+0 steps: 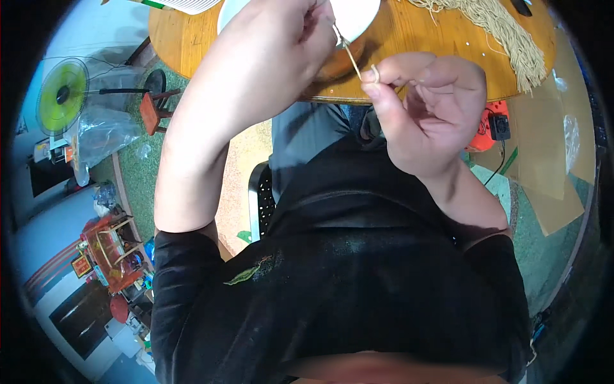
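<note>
A thin beige cord (353, 59) is stretched between my two hands, above the near edge of the wooden table. My left hand (291, 38) is closed at the upper end of the cord, its fingertips partly cut off by the frame's top. Thumb and forefinger of my right hand (435, 96) pinch the lower end, where a small loop of cord shows at the fingertips; the other fingers curl loosely. Behind the cord lies a round white dish (361, 16), partly hidden by my left hand. A bundle of beige cords (505, 38) lies on the table at the right.
The round wooden table (176, 41) spans the far side. A ribbed white object (192, 5) shows at its far left. Below its right edge are a red power strip with a black plug (499, 127) and flattened cardboard (543, 134). A green fan (62, 95) and a red stool (151, 112) stand left.
</note>
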Demonstrator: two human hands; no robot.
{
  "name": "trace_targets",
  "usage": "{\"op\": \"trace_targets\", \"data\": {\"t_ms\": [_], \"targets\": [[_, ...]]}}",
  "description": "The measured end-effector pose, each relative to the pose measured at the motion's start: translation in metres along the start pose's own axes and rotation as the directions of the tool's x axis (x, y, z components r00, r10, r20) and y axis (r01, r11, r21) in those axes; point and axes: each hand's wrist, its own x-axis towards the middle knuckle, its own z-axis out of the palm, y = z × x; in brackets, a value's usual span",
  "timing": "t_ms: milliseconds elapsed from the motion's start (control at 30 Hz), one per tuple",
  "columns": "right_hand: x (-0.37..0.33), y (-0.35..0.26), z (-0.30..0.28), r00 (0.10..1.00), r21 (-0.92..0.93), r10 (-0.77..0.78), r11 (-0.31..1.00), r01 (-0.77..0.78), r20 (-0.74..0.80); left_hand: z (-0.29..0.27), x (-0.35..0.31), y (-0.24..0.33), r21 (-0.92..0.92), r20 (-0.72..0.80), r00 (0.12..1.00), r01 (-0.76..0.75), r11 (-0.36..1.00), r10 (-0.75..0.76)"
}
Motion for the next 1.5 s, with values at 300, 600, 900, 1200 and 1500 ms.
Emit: {"op": "trace_targets", "data": {"t_ms": [300, 600, 900, 1200, 1500], "targets": [[0.000, -0.013, 0.001, 0.977, 0.127, 0.214, 0.969, -0.214, 0.014, 0.000, 0.000, -0.005, 0.035, 0.047, 0.997, -0.060, 0.998, 0.059], [0.003, -0.009, -0.010, 0.952, -0.446, 0.301, 0.860, -0.250, 0.046, 0.009, -0.007, -0.042, 0.027, -0.195, 0.798, -0.576, 0.817, 0.570], [0.000, -0.014, -0.004, 0.788, -0.344, 0.584, 0.793, -0.503, 0.195, 0.016, -0.012, -0.050, 0.277, -0.123, 0.724, -0.631, 0.724, 0.678], [0.009, -0.052, -0.013, 0.512, -0.226, 0.708, 0.668, -0.709, 0.487, 0.032, -0.011, -0.061, 0.301, -0.302, 0.646, -0.634, 0.713, 0.702], [0.097, -0.115, -0.078, 0.267, -0.344, 0.792, 0.505, -0.791, 0.549, 0.005, -0.021, -0.068, 0.272, -0.164, 0.767, -0.569, 0.776, 0.620]]}}
